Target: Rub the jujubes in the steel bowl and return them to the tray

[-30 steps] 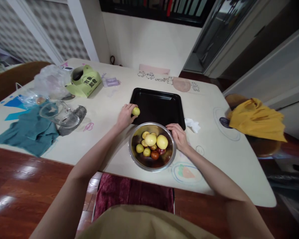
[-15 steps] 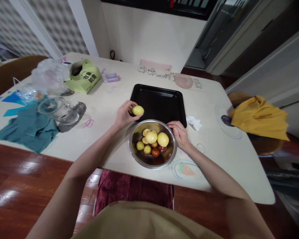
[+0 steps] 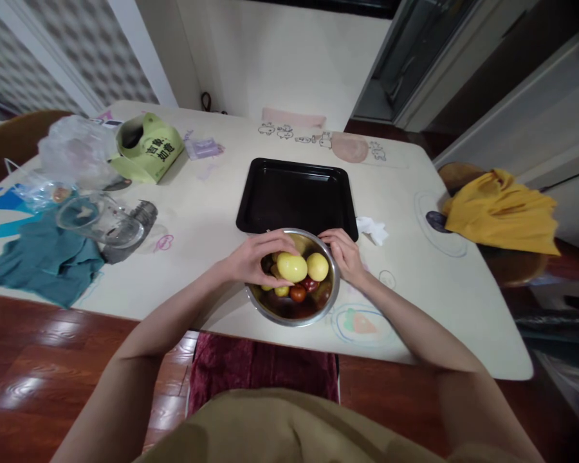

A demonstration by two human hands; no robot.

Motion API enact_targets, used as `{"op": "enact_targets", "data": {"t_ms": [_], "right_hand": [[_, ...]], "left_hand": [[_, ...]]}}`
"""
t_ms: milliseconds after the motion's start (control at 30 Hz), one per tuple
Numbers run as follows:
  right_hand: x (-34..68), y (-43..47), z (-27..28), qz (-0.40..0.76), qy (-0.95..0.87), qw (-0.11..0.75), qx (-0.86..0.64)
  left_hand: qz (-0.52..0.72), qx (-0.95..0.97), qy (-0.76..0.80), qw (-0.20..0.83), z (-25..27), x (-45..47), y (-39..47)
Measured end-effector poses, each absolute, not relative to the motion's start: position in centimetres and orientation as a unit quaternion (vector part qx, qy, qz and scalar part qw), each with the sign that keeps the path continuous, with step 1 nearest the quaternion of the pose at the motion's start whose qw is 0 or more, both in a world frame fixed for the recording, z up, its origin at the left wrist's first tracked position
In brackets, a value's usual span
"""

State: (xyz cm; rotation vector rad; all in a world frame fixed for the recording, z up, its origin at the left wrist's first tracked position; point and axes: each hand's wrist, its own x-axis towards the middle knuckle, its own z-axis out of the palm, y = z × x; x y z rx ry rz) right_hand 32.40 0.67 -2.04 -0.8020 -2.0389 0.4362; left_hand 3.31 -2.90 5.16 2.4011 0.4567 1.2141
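A steel bowl (image 3: 293, 320) sits near the table's front edge with fruit in it. My left hand (image 3: 255, 260) reaches over its left side, thumb and fingers closed round a shiny yellow lemon (image 3: 293, 267). Another round yellow fruit (image 3: 317, 266) lies to the right of it. Below them are a small red tomato (image 3: 298, 294), a dark red fruit (image 3: 311, 284) and small yellow-green fruits (image 3: 282, 291), partly hidden by my fingers. My right hand (image 3: 346, 257) is curled against the bowl's right rim. Behind the bowl lies a black baking tray (image 3: 296, 196) with nothing on it.
A crumpled white tissue (image 3: 372, 229) lies right of the tray. On the left are a clear jug (image 3: 101, 220) on its side, a teal cloth (image 3: 43, 263), a green paper box (image 3: 149, 149) and a plastic bag (image 3: 80, 151). A yellow cloth (image 3: 502, 215) hangs over a chair.
My left hand has moved from the tray's near left corner down and right, over the bowl, with the lemon. My right hand stays at the rim. The view has shifted slightly.
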Motion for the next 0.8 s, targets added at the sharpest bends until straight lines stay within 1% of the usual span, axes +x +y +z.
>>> {"op": "enact_targets", "data": {"t_ms": [100, 300, 500, 667, 733, 800], "right_hand": [[32.4, 0.7, -2.0, 0.17, -0.822, 0.441, -0.318], [32.4, 0.8, -1.9, 0.169, -0.827, 0.433, -0.317], [32.3, 0.7, -2.1, 0.164, -0.826, 0.44, -0.313], [32.0, 0.2, 0.0, 0.152, -0.823, 0.445, -0.318], [32.1, -0.1, 1.8, 0.148, -0.842, 0.419, -0.306], [32.2, -0.5, 3.8, 0.154, -0.88, 0.353, -0.28]], "left_hand": [[0.43, 0.87, 0.148, 0.19, 5.4, 3.6, -3.6], [0.378, 0.905, 0.151, 0.123, 5.0, 4.1, -4.5], [0.352, 0.913, 0.174, 0.112, 4.7, 3.7, -4.6], [0.353, 0.92, 0.153, 0.078, 4.9, 3.8, -4.9], [0.347, 0.924, 0.144, 0.067, 4.9, 3.9, -5.1], [0.344, 0.926, 0.138, 0.069, 5.0, 3.8, -5.2]]}}
